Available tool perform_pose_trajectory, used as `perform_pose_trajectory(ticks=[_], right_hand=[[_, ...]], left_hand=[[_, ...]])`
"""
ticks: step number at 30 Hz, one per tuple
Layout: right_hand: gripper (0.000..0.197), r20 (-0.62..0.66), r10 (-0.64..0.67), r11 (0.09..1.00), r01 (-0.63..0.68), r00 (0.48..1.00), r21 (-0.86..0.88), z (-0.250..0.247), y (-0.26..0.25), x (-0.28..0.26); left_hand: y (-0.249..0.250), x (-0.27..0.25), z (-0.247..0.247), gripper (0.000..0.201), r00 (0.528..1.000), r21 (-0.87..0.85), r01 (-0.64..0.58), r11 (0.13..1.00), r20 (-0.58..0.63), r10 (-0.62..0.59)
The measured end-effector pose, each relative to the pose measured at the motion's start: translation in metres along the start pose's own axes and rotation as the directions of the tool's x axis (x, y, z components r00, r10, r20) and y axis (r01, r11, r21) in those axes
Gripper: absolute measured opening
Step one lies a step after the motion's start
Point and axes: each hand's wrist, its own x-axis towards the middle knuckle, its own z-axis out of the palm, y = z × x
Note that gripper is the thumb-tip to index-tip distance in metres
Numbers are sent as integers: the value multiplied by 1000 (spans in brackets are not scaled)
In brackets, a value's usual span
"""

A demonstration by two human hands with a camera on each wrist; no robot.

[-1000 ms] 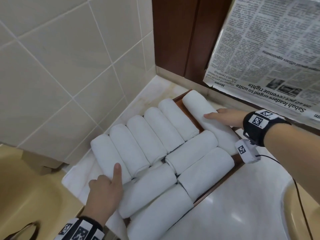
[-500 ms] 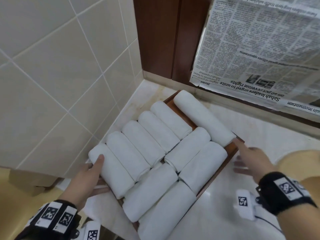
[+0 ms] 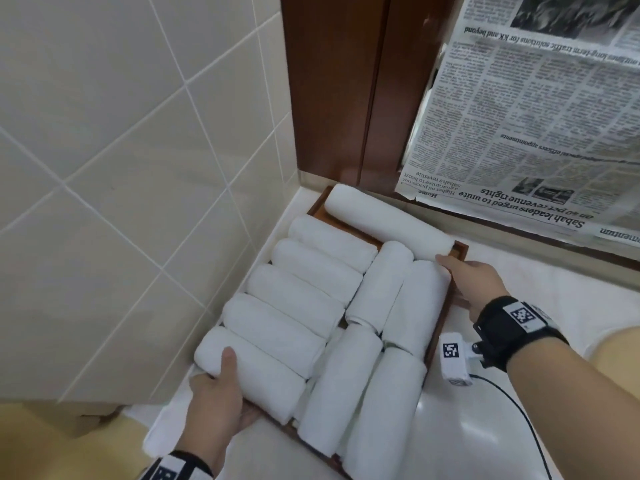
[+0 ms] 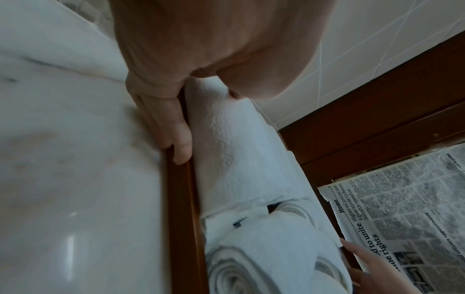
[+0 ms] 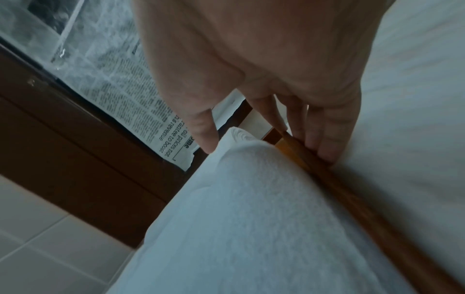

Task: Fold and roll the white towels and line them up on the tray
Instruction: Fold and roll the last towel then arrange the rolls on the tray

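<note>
Several rolled white towels [image 3: 304, 282] lie packed side by side in a brown wooden tray [image 3: 460, 250] on the pale counter. My left hand [image 3: 235, 386] grips the tray's near left edge, thumb on the end towel and fingers under the rim. In the left wrist view those fingers [image 4: 173, 127] lie along the tray's rim [image 4: 181, 199] beside a towel roll [image 4: 234, 149]. My right hand [image 3: 453, 284] holds the opposite right edge, with its thumb on a towel. The right wrist view shows the right hand's fingers [image 5: 324, 135] against the tray's rim [image 5: 339, 179] next to a roll [image 5: 251, 199].
A tiled wall [image 3: 121, 168] and a dark wooden frame [image 3: 339, 98] close the corner behind the tray. Newspaper [image 3: 526, 133] covers the panel at the back right. A flat white towel [image 3: 161, 434] lies by the tray's near left corner. A yellow basin rim [image 3: 609, 344] lies to the right.
Both hands have left the tops of the towels and taken hold of opposite edges of the tray. The tray now sits more squarely toward the corner in view.
</note>
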Motion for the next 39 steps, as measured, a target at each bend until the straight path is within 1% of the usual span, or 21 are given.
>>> perform_pose_trajectory(ticks=[2,3,5,7,9,12,14,16,17,19,21,22,23,24,26,28,30,32,34,36,39], right_hand=[[38,11,-21,999,21,1000,-41,8,-7,8],[44,21,-35,997,37,999,-61,11,-10,11],[74,45,-48,996,51,998,-67,17,-13,19],[97,72,-54,997,58,996,-50,22,-20,24],[106,98,-69,996,74,993,-43,26,-26,29],[106,116,-109,992,116,987,-53,30,-27,35],[100,80,-122,987,130,989,-95,32,-27,31],[85,42,-187,963,192,981,-189,32,-33,20],[77,37,-233,945,235,972,-229,34,-35,18],[63,92,-311,914,324,946,-244,41,-41,13],[46,153,-335,903,363,930,-228,49,-47,13],[40,161,-342,901,372,926,-225,53,-51,14],[36,167,-350,899,381,922,-216,56,-54,13],[35,171,-353,897,384,920,-218,59,-57,13],[36,188,-346,887,386,919,-252,61,-61,13],[44,233,-322,868,385,917,-314,62,-61,10],[73,240,-308,815,386,921,-433,64,-59,3],[102,213,-303,740,370,929,-562,67,-54,-11],[102,228,-316,627,383,921,-678,72,-46,-36],[98,309,-288,505,418,906,-755,78,-37,-69],[99,378,-152,429,406,913,-807,90,-20,-93]], left_hand=[[-3,-1,3,78,1000,-42,-6,999,-17,5],[-5,0,3,84,1000,-60,-9,998,-24,8],[-7,0,4,96,999,-97,-12,995,-36,9],[-5,-1,7,89,999,-128,-14,992,-37,9],[-2,-2,10,79,1000,-132,-14,991,-23,11],[2,-3,7,76,1000,-153,1,988,16,2],[3,-5,2,80,999,-92,-26,995,34,30],[0,-9,-5,89,985,99,-170,980,-7,172],[-3,-12,-9,96,957,240,-281,929,-5,291],[-12,-22,-18,107,865,499,-461,733,71,496],[-23,-25,-25,101,693,692,-614,379,243,679],[-25,-24,-27,99,601,727,-657,201,343,722],[-25,-20,-29,96,521,732,-678,64,417,745],[-24,-15,-31,89,433,719,-694,-45,466,772],[-18,-4,-33,73,315,675,-715,-179,541,780],[-16,4,-30,74,300,655,-723,-219,584,754],[-13,7,-25,75,315,651,-727,-219,599,736],[-9,8,-18,56,303,645,-728,-231,605,736],[-5,8,-12,47,293,653,-718,-241,598,747],[-1,10,-4,57,314,666,-709,-230,591,743],[7,11,9,63,342,679,-700,-221,591,731]])
